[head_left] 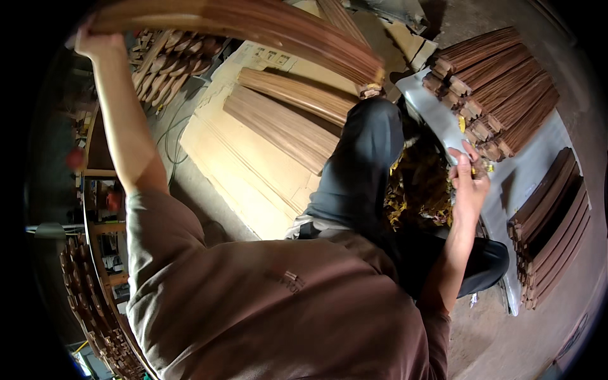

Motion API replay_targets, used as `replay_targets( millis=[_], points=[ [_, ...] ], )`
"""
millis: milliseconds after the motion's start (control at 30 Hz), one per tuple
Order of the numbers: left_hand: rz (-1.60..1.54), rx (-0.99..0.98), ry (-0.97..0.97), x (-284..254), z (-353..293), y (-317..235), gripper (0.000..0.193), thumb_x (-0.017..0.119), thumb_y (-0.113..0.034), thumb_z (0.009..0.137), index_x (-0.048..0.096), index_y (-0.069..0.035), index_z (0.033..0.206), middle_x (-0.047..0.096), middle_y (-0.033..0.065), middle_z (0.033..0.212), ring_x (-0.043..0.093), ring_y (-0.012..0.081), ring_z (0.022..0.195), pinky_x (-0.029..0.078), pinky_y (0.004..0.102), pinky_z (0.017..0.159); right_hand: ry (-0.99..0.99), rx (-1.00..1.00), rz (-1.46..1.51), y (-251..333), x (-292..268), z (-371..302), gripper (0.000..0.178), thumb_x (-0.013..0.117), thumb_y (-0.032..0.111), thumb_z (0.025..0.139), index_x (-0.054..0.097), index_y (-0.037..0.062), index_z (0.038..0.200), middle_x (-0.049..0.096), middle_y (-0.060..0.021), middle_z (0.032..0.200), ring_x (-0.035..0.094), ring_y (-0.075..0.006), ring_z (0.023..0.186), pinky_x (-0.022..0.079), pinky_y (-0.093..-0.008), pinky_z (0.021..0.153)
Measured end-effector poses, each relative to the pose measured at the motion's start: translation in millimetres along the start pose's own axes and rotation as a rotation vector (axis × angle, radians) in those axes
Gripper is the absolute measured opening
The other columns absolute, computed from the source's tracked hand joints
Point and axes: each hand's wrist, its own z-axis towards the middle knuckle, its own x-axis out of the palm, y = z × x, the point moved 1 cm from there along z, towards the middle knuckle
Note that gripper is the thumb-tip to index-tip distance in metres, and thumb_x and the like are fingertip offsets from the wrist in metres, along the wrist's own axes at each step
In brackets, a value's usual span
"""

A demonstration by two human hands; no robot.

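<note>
Currently, the left arm extends forward and outward, elbow nearly straight, with the left hand [101,44] closed around one end of a long curved wooden slat [253,24]. The slat spans the upper part of the view; its opposite end lies near the raised knee [375,123], beyond two wooden boards [278,130] on a cardboard sheet [221,158]. The right forearm angles upward, placing the right hand [470,180] near the stacked wooden pieces [500,88], fingers bent; whether it grips anything cannot be determined.
</note>
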Motion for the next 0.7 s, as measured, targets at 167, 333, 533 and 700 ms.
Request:
replay_targets(
  millis=[167, 333, 533, 700],
  points=[
    [-0.312, -0.417, -0.149, -126, -95, 144, 0.052, 0.061, -0.019, 0.077, 0.063, 0.002, 0.124, 0.063, 0.0188, 0.129, 0.059, 0.0370, 0.122, 0.046, 0.0541, 0.110, 0.137, 0.076, 0.191, 0, 20, -1, 0.063, 0.058, 0.040, 0.105, 0.044, -0.0031, 0.148, 0.072, -0.0123, 0.106, 0.054, -0.0079, 0.062, 0.034, -0.0198, 0.052],
    [-0.448, -0.904, -0.323, -201, -297, 208, 0.059, 0.064, -0.031, 0.074, 0.062, -0.001, 0.125, 0.062, 0.0186, 0.132, 0.060, 0.0381, 0.120, 0.047, 0.0577, 0.105, 0.014, 0.059, 0.304, -24, 7, -12, 0.041, 0.065, 0.020, 0.102, 0.060, -0.0059, 0.133, 0.064, -0.0042, 0.089, 0.056, -0.0103, 0.065, 0.038, -0.0228, 0.054],
    [-0.767, -1.211, -0.367, -231, -407, 232, 0.074, 0.067, -0.030, 0.069, 0.053, 0.003, 0.134, 0.061, 0.0251, 0.128, 0.058, 0.0438, 0.119, 0.046, 0.0617, 0.105, 0.026, 0.094, 0.321, -31, -1, -23, 0.038, 0.067, 0.016, 0.100, 0.062, -0.0055, 0.131, 0.066, -0.0067, 0.091, 0.055, -0.0115, 0.066, 0.038, -0.0244, 0.056],
    [-0.299, -1.271, -0.431, -273, -430, 248, 0.052, 0.052, -0.032, 0.081, 0.060, -0.003, 0.123, 0.061, 0.0212, 0.128, 0.059, 0.0414, 0.118, 0.050, 0.0641, 0.097, 0.129, 0.212, 0.558, -30, 10, -12, 0.022, 0.070, 0.012, 0.096, 0.065, -0.0032, 0.111, 0.070, -0.0098, 0.087, 0.057, -0.0119, 0.064, 0.039, -0.0248, 0.056]
  ],
)
